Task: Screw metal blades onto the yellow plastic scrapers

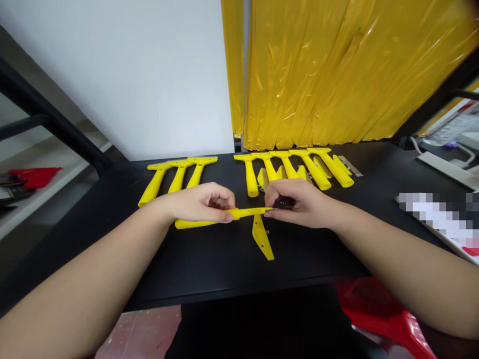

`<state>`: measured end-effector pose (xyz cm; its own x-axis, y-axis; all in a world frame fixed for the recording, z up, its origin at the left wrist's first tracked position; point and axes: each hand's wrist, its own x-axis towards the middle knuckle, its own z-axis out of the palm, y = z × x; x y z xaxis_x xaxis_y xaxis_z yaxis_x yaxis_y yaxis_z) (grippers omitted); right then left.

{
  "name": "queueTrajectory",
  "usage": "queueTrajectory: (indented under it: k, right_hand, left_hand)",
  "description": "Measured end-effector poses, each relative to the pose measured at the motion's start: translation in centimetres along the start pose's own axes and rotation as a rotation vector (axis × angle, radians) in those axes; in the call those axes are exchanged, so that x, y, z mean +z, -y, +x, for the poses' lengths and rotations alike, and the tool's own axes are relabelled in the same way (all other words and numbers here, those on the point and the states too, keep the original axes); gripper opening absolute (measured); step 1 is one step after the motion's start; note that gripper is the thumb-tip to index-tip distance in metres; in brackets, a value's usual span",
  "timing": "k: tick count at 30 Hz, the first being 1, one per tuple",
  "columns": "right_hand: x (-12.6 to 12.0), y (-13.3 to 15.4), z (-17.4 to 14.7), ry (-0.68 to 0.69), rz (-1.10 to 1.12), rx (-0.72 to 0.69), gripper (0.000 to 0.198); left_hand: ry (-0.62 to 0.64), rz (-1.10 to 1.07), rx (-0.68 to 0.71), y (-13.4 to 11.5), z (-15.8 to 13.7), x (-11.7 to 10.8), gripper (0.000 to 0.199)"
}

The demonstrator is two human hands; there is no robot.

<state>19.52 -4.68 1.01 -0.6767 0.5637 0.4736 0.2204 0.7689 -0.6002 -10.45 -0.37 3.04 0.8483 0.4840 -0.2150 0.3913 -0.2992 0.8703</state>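
My left hand is closed round a yellow scraper handle, which lies nearly level just above the black tabletop. At the other end of this handle, my right hand is closed, its thumb and finger pinching the flat head. Whether a small part is also between those right fingers is hidden. Below the head lies a loose yellow plate with small holes, angled on the table. A tiny metal ring or nut sits beside it.
Three yellow scraper handles lie behind my left hand. Several more handles form a row at the back right, with yellow plates and a metal blade among them. A white panel and yellow plastic sheeting bound the black table.
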Motion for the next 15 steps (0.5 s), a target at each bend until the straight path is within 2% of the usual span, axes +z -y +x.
queueTrajectory:
  k: [4, 8, 10, 12, 15]
  right_hand:
    - [-0.1, 0.0, -0.1, -0.015, -0.019, -0.078, 0.019]
    - [-0.5, 0.2, 0.0, -0.007, 0.035, -0.119, 0.014]
    - [-1.1, 0.4, -0.1, -0.036, 0.111, -0.071, 0.016]
    - [-2.0, 0.4, -0.2, -0.061, 0.194, 0.035, 0.021]
    - [-3.6, 0.3, -0.6, -0.032, 0.231, 0.176, 0.027]
  left_hand:
    - [-0.036, -0.012, -0.011, 0.1, 0.0, 0.0, 0.023]
    - [-0.049, 0.010, -0.029, 0.4, 0.0, -0.3, 0.024]
    - [-0.050, 0.035, -0.027, 0.6, -0.1, -0.4, 0.024]
    - [-0.043, 0.061, -0.024, 0.8, -0.1, -0.3, 0.025]
    - [-0.047, 0.052, -0.006, 0.9, -0.1, 0.0, 0.026]
